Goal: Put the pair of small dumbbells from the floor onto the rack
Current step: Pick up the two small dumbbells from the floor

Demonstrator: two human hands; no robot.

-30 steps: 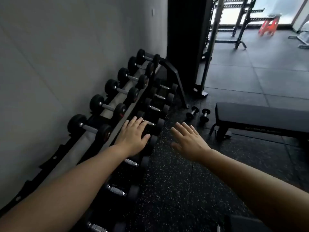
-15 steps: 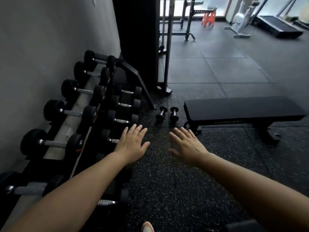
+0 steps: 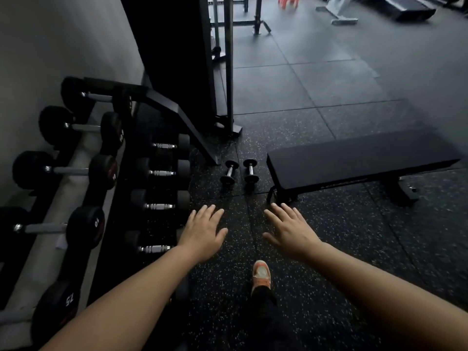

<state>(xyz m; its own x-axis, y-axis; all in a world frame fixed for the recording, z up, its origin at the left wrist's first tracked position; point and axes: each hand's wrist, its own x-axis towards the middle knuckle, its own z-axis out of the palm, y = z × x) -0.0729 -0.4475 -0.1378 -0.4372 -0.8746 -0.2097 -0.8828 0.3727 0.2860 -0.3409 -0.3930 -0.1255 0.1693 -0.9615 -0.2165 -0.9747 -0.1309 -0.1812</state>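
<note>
Two small black dumbbells with chrome handles lie side by side on the speckled floor, the left one [image 3: 229, 172] and the right one [image 3: 251, 170], between the rack's foot and the bench. My left hand [image 3: 204, 233] and my right hand [image 3: 291, 230] are stretched out palm-down, fingers spread, holding nothing, a short way nearer me than the pair. The black dumbbell rack [image 3: 164, 107] runs along the left wall with two tiers of larger dumbbells.
A flat black bench [image 3: 359, 158] stands just right of the small dumbbells. A dark column and a steel frame upright [image 3: 229, 72] rise behind the rack's end. My orange shoe [image 3: 261, 273] is on the floor below my hands. Gym machines stand far back.
The view has swung right and moved forward, so the small dumbbells now lie nearer and straight beyond my hands. Both hands stay spread and empty. My shoe has come into view.
</note>
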